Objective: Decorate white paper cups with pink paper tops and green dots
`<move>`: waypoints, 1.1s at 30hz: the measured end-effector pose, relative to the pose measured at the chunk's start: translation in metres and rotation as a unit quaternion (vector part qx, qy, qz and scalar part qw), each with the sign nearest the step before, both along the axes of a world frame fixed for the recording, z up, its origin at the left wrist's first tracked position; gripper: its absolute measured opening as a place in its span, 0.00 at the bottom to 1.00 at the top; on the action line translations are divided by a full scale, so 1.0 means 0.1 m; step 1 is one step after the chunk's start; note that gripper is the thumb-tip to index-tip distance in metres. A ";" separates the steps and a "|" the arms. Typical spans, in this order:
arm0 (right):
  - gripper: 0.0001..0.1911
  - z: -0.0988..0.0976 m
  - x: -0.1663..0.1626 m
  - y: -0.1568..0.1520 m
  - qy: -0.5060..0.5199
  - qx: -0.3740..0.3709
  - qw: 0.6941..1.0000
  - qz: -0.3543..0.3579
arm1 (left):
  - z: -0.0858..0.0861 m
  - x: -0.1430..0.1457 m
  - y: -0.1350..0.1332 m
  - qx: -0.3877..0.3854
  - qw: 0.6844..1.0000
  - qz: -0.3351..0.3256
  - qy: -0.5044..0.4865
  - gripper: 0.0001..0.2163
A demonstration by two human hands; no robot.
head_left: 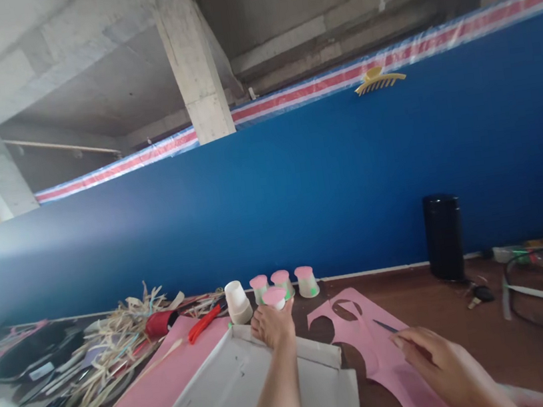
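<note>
My left hand (274, 325) reaches over a flattened white cardboard box (226, 385) and has its fingers round a small upturned cup with a pink top (274, 297). Just behind it, three similar pink-topped cups (307, 282) stand in a row, with green showing at their lower parts. A plain white upturned cup stack (237, 301) is to their left. Between the fingers of my right hand (438, 362) is a thin dark pointed tool (384, 326); its exact kind is unclear. Under that hand lies a pink sheet with round cut-outs (372, 344).
Red-handled pliers or scissors (203, 324) lie on another pink sheet (143, 403). Loose pale strips (115, 353) pile up at left near a black basin (34, 351). A black cylinder (444, 238), keys (479, 294) and cables (512, 298) sit at right. A blue partition (325, 189) bounds the table.
</note>
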State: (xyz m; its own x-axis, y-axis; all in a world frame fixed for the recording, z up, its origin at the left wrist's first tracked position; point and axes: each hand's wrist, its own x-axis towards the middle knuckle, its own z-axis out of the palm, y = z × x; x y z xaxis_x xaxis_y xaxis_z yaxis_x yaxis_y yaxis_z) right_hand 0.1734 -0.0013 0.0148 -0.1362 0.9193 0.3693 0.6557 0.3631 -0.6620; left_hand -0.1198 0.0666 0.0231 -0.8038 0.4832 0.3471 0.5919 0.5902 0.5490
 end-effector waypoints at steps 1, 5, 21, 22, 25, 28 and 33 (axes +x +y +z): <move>0.17 0.01 0.00 0.00 0.000 -0.002 1.000 -0.001 | 0.00 0.00 0.00 0.000 1.000 0.003 0.001 0.32; 0.17 0.03 0.00 -0.01 -0.003 -0.011 1.000 -0.003 | 0.00 0.00 0.01 -0.004 1.000 0.017 0.001 0.31; 0.18 0.09 0.00 -0.05 -0.018 -0.022 1.000 0.000 | 0.07 -0.04 0.05 -0.010 0.999 0.044 -0.026 0.32; 0.18 0.10 0.00 -0.06 -0.018 -0.023 1.000 0.001 | 0.07 -0.04 0.05 -0.010 0.999 0.041 -0.025 0.32; 0.18 0.07 0.00 -0.04 -0.023 -0.024 0.999 0.012 | 0.06 -0.05 0.04 -0.008 0.999 0.033 -0.025 0.33; 0.17 0.00 0.00 -0.01 -0.034 -0.030 0.999 0.019 | 0.03 -0.08 0.01 -0.005 1.000 0.012 -0.027 0.38; 0.16 -0.04 -0.01 0.00 -0.043 -0.028 0.998 0.037 | -0.08 -0.18 -0.12 -0.011 0.998 -0.054 -0.030 0.45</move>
